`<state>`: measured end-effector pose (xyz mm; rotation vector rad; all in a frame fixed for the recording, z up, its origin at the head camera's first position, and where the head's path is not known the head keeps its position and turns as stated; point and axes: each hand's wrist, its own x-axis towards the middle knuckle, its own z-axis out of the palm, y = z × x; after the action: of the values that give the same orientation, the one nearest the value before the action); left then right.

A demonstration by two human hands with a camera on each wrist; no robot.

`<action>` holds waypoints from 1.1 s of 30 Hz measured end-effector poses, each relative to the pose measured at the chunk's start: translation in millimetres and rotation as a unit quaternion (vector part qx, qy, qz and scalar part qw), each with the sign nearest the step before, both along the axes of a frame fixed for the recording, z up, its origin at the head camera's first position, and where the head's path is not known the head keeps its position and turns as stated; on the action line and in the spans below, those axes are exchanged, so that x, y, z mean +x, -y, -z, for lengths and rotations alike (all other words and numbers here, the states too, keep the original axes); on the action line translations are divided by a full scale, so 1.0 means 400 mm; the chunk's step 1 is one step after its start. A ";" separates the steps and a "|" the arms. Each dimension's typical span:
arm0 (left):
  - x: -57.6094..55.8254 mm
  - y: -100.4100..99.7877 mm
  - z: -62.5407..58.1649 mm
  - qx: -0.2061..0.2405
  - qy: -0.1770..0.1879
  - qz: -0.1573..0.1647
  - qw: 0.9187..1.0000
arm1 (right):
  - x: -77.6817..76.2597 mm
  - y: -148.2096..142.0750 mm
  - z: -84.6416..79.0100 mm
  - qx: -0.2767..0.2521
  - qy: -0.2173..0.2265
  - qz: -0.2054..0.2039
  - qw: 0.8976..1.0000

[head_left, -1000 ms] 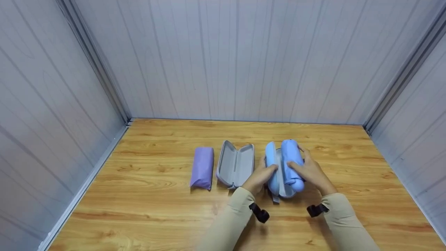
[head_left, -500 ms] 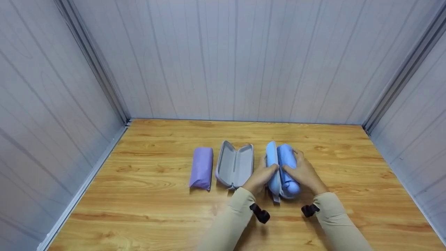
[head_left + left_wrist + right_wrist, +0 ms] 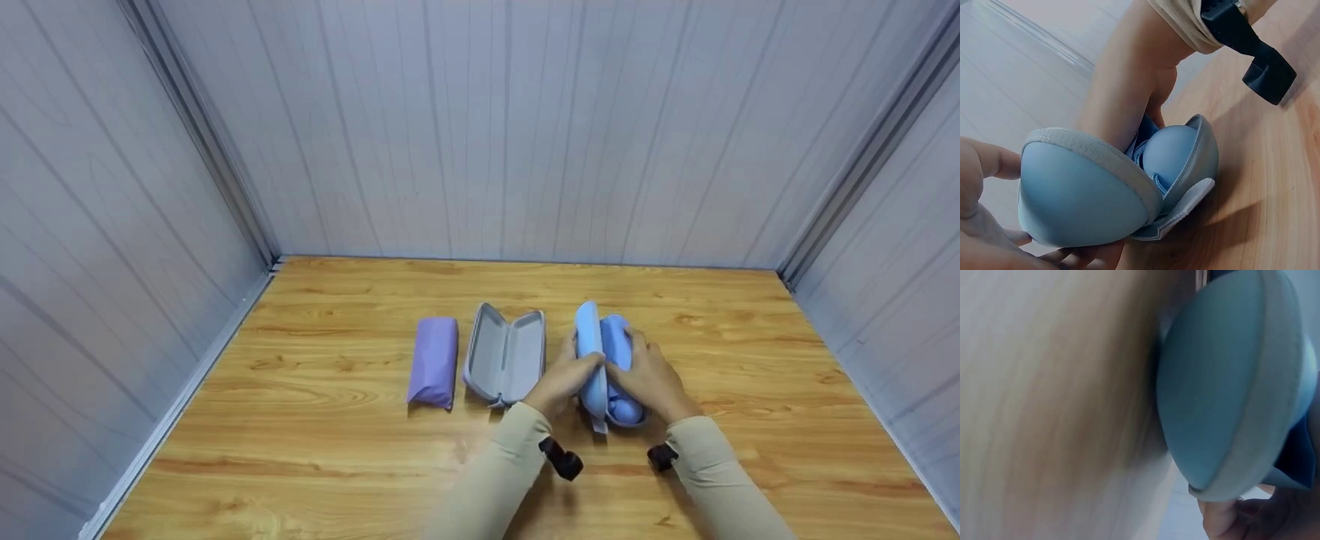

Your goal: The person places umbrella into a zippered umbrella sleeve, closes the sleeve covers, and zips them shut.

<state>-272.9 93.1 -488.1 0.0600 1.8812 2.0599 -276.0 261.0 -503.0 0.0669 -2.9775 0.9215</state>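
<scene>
A light-blue hard zip case point(image 3: 589, 330) with grey edging stands partly open on the right half of the table. My left hand point(image 3: 562, 381) holds its left half, thumb on the rim and fingers around the outer shell. In the right half lies a blue folded umbrella point(image 3: 616, 337), its round end point(image 3: 1169, 154) showing at the near end. My right hand point(image 3: 655, 381) grips the umbrella from the right, thumb toward the case's middle. In the right wrist view the case shell point(image 3: 1213, 382) hides most of the umbrella and fingers.
Left of the blue case, a second case point(image 3: 489, 352) with grey lining lies open. Beyond it lies a flat purple pouch point(image 3: 434, 360). Pale panelled walls point(image 3: 480, 135) enclose the wooden table point(image 3: 315, 450) at the back and sides.
My right hand has moved left and down with the umbrella, which now sits lower in the right half. The left half has tilted slightly toward it. The purple pouch and second case stay put.
</scene>
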 end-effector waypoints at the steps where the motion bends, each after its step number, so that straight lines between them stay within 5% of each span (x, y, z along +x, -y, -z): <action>1: 0.000 0.000 -0.001 -0.001 0.000 0.001 1.000 | 0.001 -0.001 0.000 0.003 0.003 -0.001 1.000; 7: 0.001 -0.001 -0.002 0.005 -0.011 0.000 1.000 | -0.001 -0.014 -0.001 -0.013 0.021 -0.021 0.999; 15: 0.006 -0.001 0.007 0.000 -0.017 0.010 1.000 | 0.001 -0.057 -0.003 -0.105 0.033 -0.041 0.993; 21: 0.010 0.000 0.013 -0.029 -0.054 0.048 0.997 | 0.014 -0.086 -0.006 -0.183 0.078 -0.054 0.979; 28: 0.012 -0.003 0.009 -0.088 -0.095 0.069 0.989 | 0.015 -0.109 0.002 -0.296 0.114 -0.062 0.946; 33: 0.015 -0.006 0.010 -0.146 -0.133 0.082 0.977 | 0.015 -0.123 0.012 -0.301 0.104 -0.061 0.946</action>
<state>-267.0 95.4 -491.9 0.4205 2.2354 1.7171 -269.8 310.1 -507.7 0.1492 -2.7352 1.9126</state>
